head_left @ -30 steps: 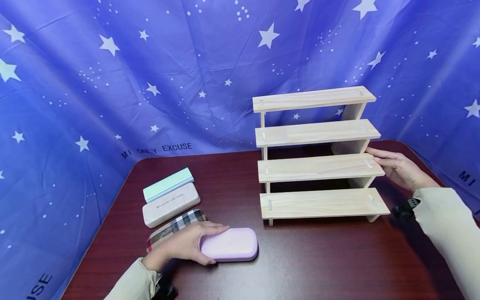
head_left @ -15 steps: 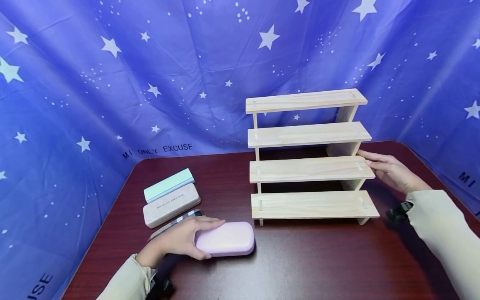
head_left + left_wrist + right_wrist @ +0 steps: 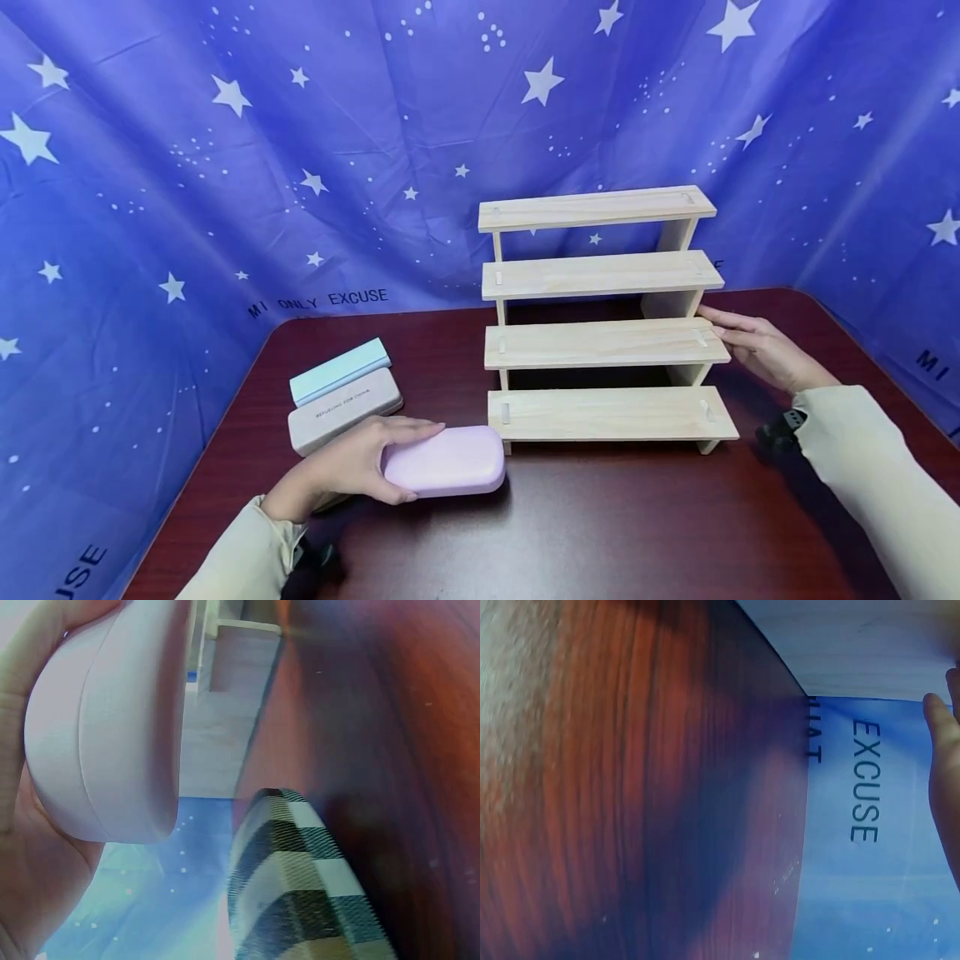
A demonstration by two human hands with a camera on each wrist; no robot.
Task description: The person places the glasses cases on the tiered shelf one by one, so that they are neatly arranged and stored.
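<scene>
"The wooden shelf has shifted left, and the lilac case has risen off the counter."

"Who holds what?"

"The left grip is clamped around the case, near the shelf's lower left corner; the right grip, fingers fairly straight, touches the shelf's side."

"And the step?"

"Seemingly lifting while nudging the shelf; next calls for keeping the case level."

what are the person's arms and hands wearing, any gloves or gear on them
No gloves: the left hand and right hand are bare. The left sleeve and right sleeve are long, loose and pale cream. Each wrist has a small black device beneath it, too dark to make out in detail.
</scene>
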